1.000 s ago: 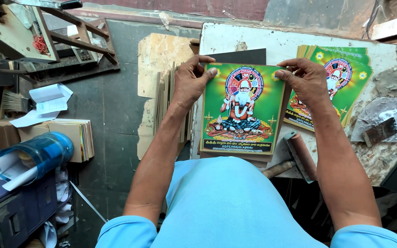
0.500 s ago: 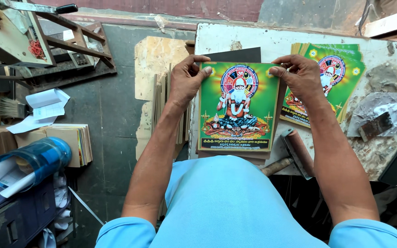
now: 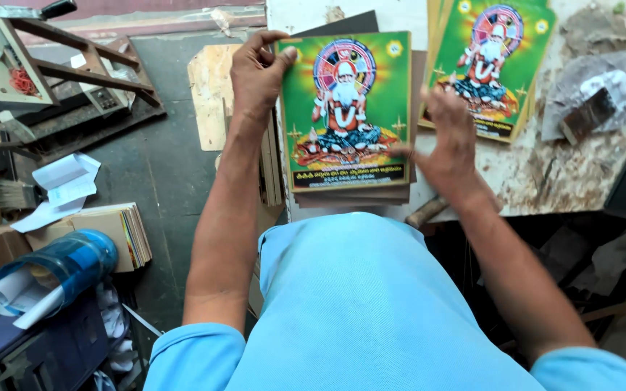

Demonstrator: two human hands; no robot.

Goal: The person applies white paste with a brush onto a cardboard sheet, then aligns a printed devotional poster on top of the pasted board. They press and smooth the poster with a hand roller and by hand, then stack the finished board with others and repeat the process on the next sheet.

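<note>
2 bare hands on green glossy printed picture card (image 3: 345, 108), left hand (image 3: 255, 72) fingers pinching its top-left corner, right hand (image 3: 447, 141) fingers spread, blurred, at its right edge

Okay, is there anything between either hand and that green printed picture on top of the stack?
Nothing visible. The left hand already touches the green picture's top left corner, and the right hand lies at its right edge, with no other thing in between.

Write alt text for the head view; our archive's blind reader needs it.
A person's left hand grips the top left corner of a green printed picture lying on a stack on a worn table, while the right hand rests at its right edge. More green pictures lie alongside.
</note>
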